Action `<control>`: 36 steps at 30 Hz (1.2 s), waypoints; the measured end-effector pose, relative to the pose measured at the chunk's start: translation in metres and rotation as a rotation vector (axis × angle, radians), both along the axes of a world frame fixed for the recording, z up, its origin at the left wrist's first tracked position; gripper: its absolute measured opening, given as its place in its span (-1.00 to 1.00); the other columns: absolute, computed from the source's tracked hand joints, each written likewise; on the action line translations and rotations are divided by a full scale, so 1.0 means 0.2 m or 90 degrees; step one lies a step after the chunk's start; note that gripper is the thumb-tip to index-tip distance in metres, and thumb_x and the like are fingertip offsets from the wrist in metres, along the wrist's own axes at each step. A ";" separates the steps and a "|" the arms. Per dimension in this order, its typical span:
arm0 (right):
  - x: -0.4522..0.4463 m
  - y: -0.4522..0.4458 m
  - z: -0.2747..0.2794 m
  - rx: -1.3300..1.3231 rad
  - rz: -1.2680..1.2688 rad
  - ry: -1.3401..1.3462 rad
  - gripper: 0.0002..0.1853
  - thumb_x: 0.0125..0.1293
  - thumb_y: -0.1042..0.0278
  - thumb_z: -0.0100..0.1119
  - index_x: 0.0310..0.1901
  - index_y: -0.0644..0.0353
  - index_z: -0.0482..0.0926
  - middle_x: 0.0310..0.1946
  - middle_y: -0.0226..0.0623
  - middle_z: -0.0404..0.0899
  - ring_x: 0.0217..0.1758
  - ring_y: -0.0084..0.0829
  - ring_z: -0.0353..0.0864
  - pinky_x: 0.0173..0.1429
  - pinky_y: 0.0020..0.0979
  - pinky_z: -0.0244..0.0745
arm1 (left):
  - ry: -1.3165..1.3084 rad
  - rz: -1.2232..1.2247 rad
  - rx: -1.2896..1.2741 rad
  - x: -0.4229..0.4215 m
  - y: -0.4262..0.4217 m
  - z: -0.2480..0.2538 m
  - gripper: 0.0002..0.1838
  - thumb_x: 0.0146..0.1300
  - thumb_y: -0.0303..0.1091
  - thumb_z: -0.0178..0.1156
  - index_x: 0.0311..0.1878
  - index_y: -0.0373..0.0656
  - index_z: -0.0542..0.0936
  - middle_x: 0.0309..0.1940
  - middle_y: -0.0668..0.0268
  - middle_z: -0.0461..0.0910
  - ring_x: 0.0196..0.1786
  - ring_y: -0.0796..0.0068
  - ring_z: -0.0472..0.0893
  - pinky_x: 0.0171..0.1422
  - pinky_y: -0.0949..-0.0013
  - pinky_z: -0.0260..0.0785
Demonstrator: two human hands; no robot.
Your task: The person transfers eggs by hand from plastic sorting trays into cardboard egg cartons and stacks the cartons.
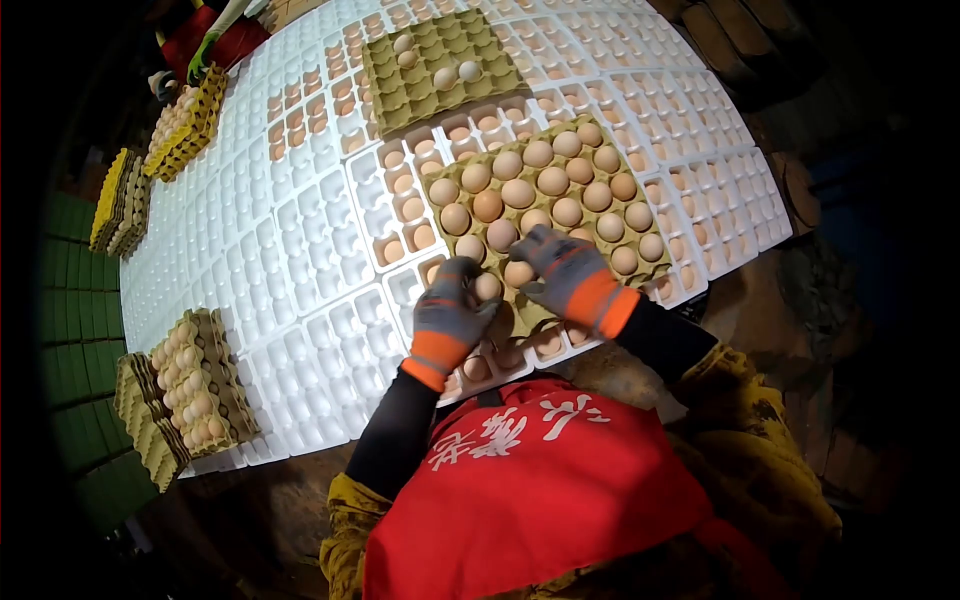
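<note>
My left hand point(448, 318), in a grey and orange glove, has its thumb and fingers closed round a pale egg point(487, 287) at the near left of a pulp egg tray point(655, 268). Just to the right, my right hand point(572, 272), gloved alike, curls its thumb and forefinger about another egg point(519, 273). Rows of brown and cream eggs point(552, 181) fill most of the tray's far and right cups. Both hands hide part of its near edge. The tray rests on white plastic trays point(395, 255) with eggs in their pockets.
Farther back lies a second pulp tray point(440, 100) bearing a few eggs. Stacked egg trays stand at the left: a near stack point(205, 385), a yellow-edged stack point(120, 200) and another point(185, 125). Another person's green-gloved hand point(203, 58) touches the far stack.
</note>
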State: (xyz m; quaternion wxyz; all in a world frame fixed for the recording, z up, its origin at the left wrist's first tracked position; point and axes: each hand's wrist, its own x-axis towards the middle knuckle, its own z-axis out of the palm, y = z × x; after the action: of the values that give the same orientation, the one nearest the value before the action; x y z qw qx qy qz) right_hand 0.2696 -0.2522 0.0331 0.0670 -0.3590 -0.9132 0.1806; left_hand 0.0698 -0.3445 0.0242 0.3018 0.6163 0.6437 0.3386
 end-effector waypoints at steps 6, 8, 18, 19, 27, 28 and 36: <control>0.19 0.19 0.18 -0.763 -0.181 0.582 -0.48 0.13 0.47 0.34 0.19 0.14 0.53 0.05 -0.33 0.56 -0.12 -0.59 0.64 -0.16 -0.53 0.62 | -0.534 0.142 -0.153 -0.26 -0.02 0.13 -0.39 0.29 -0.30 0.24 0.42 -0.07 0.40 0.00 0.16 0.60 -0.23 0.42 0.66 -0.30 0.42 0.54; 0.09 0.22 0.18 -0.419 -0.096 0.364 -0.50 0.21 0.30 0.30 0.22 0.02 0.51 0.13 -0.27 0.53 -0.07 -0.40 0.66 -0.11 -0.33 0.60 | 0.118 0.038 0.095 -0.24 0.09 0.07 -0.45 0.20 -0.18 0.40 0.26 -0.04 0.57 0.09 0.13 0.56 -0.07 0.26 0.67 -0.03 0.23 0.58; -0.20 0.17 0.15 0.058 -0.054 0.004 -0.47 0.05 0.12 0.44 0.10 -0.05 0.58 0.19 -0.15 0.49 0.11 -0.04 0.61 0.08 -0.13 0.57 | 0.415 0.039 0.061 -0.10 0.26 0.04 -0.86 0.19 -0.35 0.17 -0.23 -0.03 0.68 0.01 0.07 0.57 -0.15 0.08 0.67 -0.20 0.17 0.53; -0.16 0.15 0.13 0.072 -0.070 0.127 -0.43 0.00 0.21 0.51 0.11 0.00 0.58 0.16 -0.18 0.51 0.10 -0.05 0.61 0.15 -0.18 0.56 | 0.295 0.064 0.031 -0.14 0.21 0.08 -0.63 0.03 -0.16 0.45 -0.10 -0.04 0.66 0.04 0.16 0.55 0.00 0.10 0.65 -0.01 0.19 0.55; -0.47 -0.66 0.10 -0.350 -0.071 0.336 -0.41 0.00 0.35 0.57 0.11 0.17 0.54 0.12 -0.19 0.52 0.24 -0.27 0.52 0.30 -0.23 0.47 | 0.024 0.302 0.056 -0.94 -0.91 0.09 -0.54 -0.07 -0.44 0.57 -0.04 -0.21 0.66 0.10 0.10 0.49 0.09 0.18 0.61 0.05 0.25 0.54; -0.57 -0.78 0.05 -0.391 -0.046 0.316 -0.42 -0.01 0.35 0.58 0.08 0.13 0.56 0.13 -0.18 0.51 0.22 -0.23 0.54 0.31 -0.23 0.46 | -0.005 0.342 0.014 -1.02 -1.09 0.04 -0.54 -0.06 -0.47 0.56 -0.04 -0.23 0.65 0.11 0.10 0.48 0.09 0.20 0.61 0.05 0.27 0.53; -1.15 -1.32 -0.12 -0.159 0.000 0.001 -0.50 0.16 0.09 0.37 0.14 -0.01 0.54 0.22 -0.14 0.42 0.11 -0.08 0.62 0.11 -0.15 0.59 | 0.261 0.294 -0.031 -1.10 -1.56 -0.23 -0.49 0.00 -0.36 0.53 0.08 -0.04 0.64 0.16 0.08 0.45 0.09 0.06 0.61 0.09 0.19 0.56</control>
State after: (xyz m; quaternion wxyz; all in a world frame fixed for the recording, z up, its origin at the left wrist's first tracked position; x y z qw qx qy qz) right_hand 0.0388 -0.5159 0.0082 0.0225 -0.3641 -0.8835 0.2937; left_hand -0.1502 -0.6573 -0.0226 0.0957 0.5020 0.8220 0.2514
